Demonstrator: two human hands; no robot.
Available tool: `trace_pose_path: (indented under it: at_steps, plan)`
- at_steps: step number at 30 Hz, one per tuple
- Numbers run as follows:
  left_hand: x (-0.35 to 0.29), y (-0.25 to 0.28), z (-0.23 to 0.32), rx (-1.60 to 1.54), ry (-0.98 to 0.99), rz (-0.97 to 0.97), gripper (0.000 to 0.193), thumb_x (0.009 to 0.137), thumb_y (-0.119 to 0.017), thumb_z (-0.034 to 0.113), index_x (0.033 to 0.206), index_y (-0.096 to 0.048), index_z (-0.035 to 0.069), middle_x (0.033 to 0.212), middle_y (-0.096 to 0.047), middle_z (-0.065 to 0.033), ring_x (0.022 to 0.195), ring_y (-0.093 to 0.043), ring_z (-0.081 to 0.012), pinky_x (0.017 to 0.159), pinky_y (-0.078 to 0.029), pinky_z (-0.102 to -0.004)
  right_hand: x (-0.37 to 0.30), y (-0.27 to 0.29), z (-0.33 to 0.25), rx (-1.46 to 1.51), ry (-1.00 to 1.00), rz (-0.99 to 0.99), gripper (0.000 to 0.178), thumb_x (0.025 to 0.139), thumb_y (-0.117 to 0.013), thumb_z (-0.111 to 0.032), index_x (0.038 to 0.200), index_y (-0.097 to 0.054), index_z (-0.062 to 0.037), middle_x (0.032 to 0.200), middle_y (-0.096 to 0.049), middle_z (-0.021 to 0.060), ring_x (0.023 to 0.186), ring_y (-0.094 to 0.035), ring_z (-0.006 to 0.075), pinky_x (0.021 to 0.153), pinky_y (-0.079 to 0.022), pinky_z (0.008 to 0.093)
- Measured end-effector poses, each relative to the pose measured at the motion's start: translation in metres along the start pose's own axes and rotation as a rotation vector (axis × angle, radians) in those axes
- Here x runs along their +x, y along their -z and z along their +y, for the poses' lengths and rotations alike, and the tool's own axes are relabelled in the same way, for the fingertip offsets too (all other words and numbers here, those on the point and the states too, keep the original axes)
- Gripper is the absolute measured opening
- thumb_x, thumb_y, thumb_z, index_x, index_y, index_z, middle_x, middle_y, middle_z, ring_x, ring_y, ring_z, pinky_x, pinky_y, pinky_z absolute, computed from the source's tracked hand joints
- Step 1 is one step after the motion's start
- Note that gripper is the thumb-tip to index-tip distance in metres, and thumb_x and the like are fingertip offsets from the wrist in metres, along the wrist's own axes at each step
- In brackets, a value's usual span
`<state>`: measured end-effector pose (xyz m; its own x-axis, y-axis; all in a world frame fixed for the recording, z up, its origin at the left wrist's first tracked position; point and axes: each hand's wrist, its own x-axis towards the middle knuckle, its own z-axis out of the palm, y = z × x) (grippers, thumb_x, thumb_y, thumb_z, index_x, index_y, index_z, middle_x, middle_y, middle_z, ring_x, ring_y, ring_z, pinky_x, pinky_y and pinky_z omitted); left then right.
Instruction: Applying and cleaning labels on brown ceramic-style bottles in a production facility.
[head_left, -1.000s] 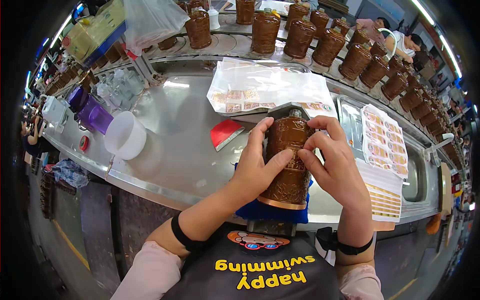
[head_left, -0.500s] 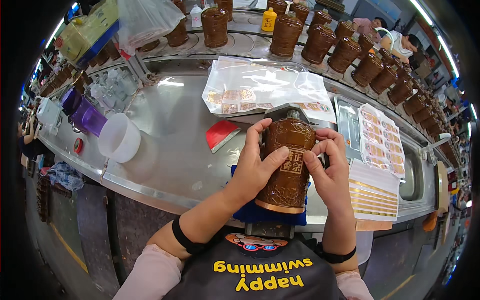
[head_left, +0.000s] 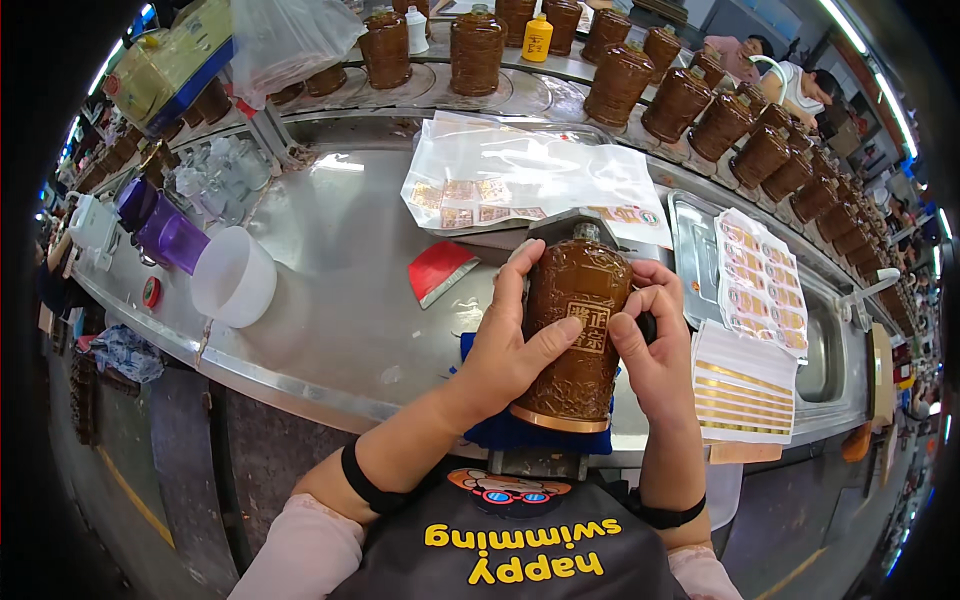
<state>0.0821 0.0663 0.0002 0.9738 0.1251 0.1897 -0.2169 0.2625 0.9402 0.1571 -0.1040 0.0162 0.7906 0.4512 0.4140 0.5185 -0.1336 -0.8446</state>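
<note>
1. Brown bottle [head_left: 572, 275] between both hands, tilted back with the neck away from the wearer; base end with a copper-coloured band [head_left: 560, 419] over a blue cloth [head_left: 480, 432], by the near edge of the steel bench [head_left: 330, 300].
2. Left hand [head_left: 498, 345] wrapped around the left flank, holding firmly by the look of it, thumb overlapping the left part of a gold square mark [head_left: 594, 316].
3. Right hand [head_left: 660, 350] holding the right flank more loosely, thumb near the mark's right edge; cannot tell whether touching it.
4. Changed within the last second: right thumb and fingers drawn off the front face toward the side, leaving most of the mark uncovered. Left grip much the same.
5. Judging from that, handling of the mark seems well along, now probably down to steadying the body or checking the edges.
6. Beyond, on the conveyor [head_left: 430, 85], brown bottles [head_left: 478, 55] shifted leftward, with a yellow bottle [head_left: 537, 38] now in view.
</note>
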Motion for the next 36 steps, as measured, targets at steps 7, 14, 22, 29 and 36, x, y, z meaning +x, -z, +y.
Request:
trace_pose_path:
  at_steps: [7, 14, 22, 29, 36]
  plan:
    - [-0.0005, -0.0037, 0.0002, 0.013, -0.030, 0.043, 0.077, 0.090, -0.064, 0.018, 0.145, -0.015, -0.005, 0.141, -0.033, -0.0215, 0.133, -0.033, -0.0247, 0.111, -0.026, -0.0351, 0.0009, -0.0028, -0.0047, -0.003, -0.008, 0.020, 0.027, 0.082, -0.074, -0.022, 0.081, -0.053, -0.0050, 0.120, -0.047, 0.0172, 0.114, -0.047, 0.0279, 0.097, -0.037, 0.0363]
    - [-0.0003, -0.0034, 0.0001, 0.057, -0.042, 0.051, 0.076, 0.091, -0.064, 0.021, 0.145, -0.017, -0.004, 0.140, -0.036, -0.0215, 0.130, -0.037, -0.0244, 0.110, -0.029, -0.0352, 0.0008, -0.0020, -0.0006, 0.065, -0.048, 0.031, 0.026, 0.083, -0.074, -0.022, 0.082, -0.054, -0.0050, 0.122, -0.046, 0.0171, 0.116, -0.046, 0.0283, 0.100, -0.035, 0.0372]
    - [0.0015, -0.0030, -0.0025, -0.013, -0.021, 0.040, 0.077, 0.092, -0.063, 0.024, 0.145, -0.015, -0.004, 0.142, -0.034, -0.0211, 0.132, -0.034, -0.0244, 0.111, -0.027, -0.0351, 0.0044, -0.0010, -0.0029, 0.039, -0.041, 0.008, 0.024, 0.083, -0.073, -0.020, 0.082, -0.054, -0.0049, 0.123, -0.046, 0.0174, 0.119, -0.044, 0.0293, 0.102, -0.034, 0.0378]
    - [0.0028, -0.0028, 0.0005, -0.272, 0.065, 0.064, 0.074, 0.094, -0.060, 0.023, 0.145, -0.014, -0.004, 0.142, -0.033, -0.0193, 0.131, -0.034, -0.0232, 0.111, -0.027, -0.0345, 0.0048, -0.0013, -0.0021, 0.036, -0.044, 0.000, 0.023, 0.082, -0.073, -0.017, 0.081, -0.054, -0.0050, 0.123, -0.046, 0.0171, 0.120, -0.044, 0.0294, 0.101, -0.035, 0.0381]
    - [0.0025, -0.0027, -0.0045, -0.041, -0.029, 0.050, 0.073, 0.093, -0.060, 0.021, 0.145, -0.014, -0.004, 0.141, -0.033, -0.0197, 0.131, -0.033, -0.0227, 0.111, -0.027, -0.0340, 0.0048, -0.0016, -0.0016, 0.032, -0.037, -0.001, 0.023, 0.082, -0.074, -0.016, 0.081, -0.054, -0.0054, 0.124, -0.046, 0.0162, 0.120, -0.044, 0.0295, 0.102, -0.034, 0.0384]
